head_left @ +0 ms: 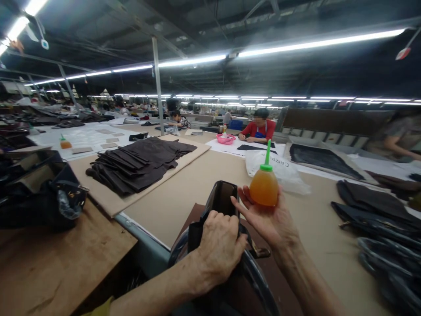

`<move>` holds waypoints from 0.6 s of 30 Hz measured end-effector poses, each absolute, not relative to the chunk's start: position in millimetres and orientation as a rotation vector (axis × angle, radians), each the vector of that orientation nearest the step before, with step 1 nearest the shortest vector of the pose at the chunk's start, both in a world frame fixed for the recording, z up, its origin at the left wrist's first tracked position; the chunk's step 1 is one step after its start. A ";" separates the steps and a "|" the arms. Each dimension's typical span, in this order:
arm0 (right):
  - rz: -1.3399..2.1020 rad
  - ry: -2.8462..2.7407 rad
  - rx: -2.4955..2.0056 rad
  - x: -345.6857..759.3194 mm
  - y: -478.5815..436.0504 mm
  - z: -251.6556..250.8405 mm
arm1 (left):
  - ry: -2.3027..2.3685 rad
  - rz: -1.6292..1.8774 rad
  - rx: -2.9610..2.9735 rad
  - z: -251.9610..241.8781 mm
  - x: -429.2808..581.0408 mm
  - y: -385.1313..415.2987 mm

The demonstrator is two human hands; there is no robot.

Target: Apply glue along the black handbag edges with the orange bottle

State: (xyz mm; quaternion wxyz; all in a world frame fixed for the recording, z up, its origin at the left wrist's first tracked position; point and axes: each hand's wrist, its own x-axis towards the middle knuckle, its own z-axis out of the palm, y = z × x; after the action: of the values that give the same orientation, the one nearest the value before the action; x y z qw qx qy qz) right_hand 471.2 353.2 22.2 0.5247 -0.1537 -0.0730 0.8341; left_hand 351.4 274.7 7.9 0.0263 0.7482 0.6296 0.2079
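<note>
My left hand [219, 245] is closed over the top of a black leather handbag [223, 197], fingers curled round its edge. The bag stands tilted in front of me, its brown-lined mouth partly showing; a dark rounded handle [259, 281] curves below the hand. My right hand [271, 219] is palm up beside the bag and holds a squeeze bottle [263, 186] of amber liquid, with a green cap and long green nozzle pointing up. The right thumb reaches toward the bag's rim. A brown sheet [197, 213] lies under the bag.
A fanned stack of dark leather pieces [141, 162] lies on a board at left. Black bags [42, 193] stand on the wooden table [59, 259]. Behind the bottle is a plastic bag [296, 180]. More dark bags [384, 210] lie right. A person in red [268, 129] works opposite.
</note>
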 end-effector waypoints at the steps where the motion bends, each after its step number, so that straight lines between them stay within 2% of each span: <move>1: 2.001 -0.174 -0.357 473.9 352.3 23.6 | 1.921 0.655 2.315 8.7 348.8 274.6; 11: 2.040 -0.216 -0.272 487.0 323.2 46.2 | 1.121 0.578 2.567 24.5 286.1 282.8; 14: 2.067 -0.213 -0.286 486.5 310.8 44.4 | 1.134 0.649 2.505 10.4 271.2 284.1; 18: 2.094 -0.202 -0.309 485.6 304.6 42.4 | 1.390 0.799 2.302 -5.4 267.5 286.6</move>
State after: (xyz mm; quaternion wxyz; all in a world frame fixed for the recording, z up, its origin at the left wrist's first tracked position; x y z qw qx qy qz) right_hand 485.6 304.6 42.4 0.4861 -0.1272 -0.0828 0.8606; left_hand 267.5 286.6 -5.4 0.1672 0.8091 0.4884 0.2807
